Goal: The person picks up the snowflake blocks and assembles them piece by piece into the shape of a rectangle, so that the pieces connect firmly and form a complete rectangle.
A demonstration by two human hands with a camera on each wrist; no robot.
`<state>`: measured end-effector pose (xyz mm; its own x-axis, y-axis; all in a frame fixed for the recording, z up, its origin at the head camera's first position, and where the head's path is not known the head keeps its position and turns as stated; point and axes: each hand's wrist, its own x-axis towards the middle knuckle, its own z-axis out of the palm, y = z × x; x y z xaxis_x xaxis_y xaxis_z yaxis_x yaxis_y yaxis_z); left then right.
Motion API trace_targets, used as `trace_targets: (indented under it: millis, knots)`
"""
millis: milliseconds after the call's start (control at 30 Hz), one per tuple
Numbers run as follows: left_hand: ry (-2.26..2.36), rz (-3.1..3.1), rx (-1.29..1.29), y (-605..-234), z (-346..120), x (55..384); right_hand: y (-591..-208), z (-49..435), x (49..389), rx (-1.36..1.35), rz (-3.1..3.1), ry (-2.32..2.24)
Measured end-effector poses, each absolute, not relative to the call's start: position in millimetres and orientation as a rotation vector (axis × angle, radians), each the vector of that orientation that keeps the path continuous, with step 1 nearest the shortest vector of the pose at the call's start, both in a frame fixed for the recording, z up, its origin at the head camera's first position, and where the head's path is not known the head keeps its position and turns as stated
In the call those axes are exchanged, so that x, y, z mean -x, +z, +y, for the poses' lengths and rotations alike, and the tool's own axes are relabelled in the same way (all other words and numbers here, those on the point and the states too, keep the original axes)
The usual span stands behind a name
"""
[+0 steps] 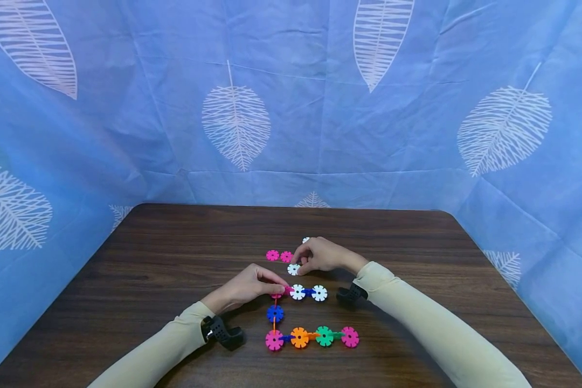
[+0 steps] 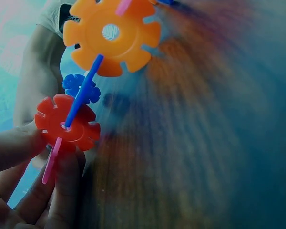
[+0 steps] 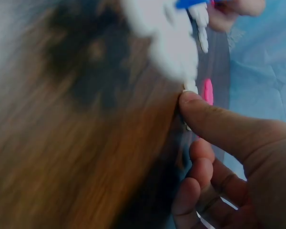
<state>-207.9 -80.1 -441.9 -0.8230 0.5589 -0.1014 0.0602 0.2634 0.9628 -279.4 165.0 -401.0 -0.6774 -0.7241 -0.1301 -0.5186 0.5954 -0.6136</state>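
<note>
My left hand pinches a pink notched disc at the upper left corner of a chain of interlocking flower-shaped discs. In the left wrist view, its thumb and fingers hold a reddish disc with a pink disc slotted in edge-on. Two white discs joined by a blue one extend to the right of that corner. Behind them, my right hand has its thumb and index finger at the edges of a loose white disc. In the right wrist view, the thumb touches that disc's rim, other fingers curled below.
Down from the corner runs a blue disc, then a front row of pink, orange, green and pink discs. Loose pink discs and a partly hidden white disc lie farther back on the wooden table.
</note>
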Motion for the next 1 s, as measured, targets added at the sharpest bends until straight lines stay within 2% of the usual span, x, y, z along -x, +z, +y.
trace_targets:
  millis: [600,1000]
  knots:
    - [1.569,2.14,-0.552,-443,-79,207,-406,233,265,0.889,2.483,-0.895]
    - [1.579,2.13,-0.52,-441,-80,207,-413,252,247,0.831,2.537,-1.014]
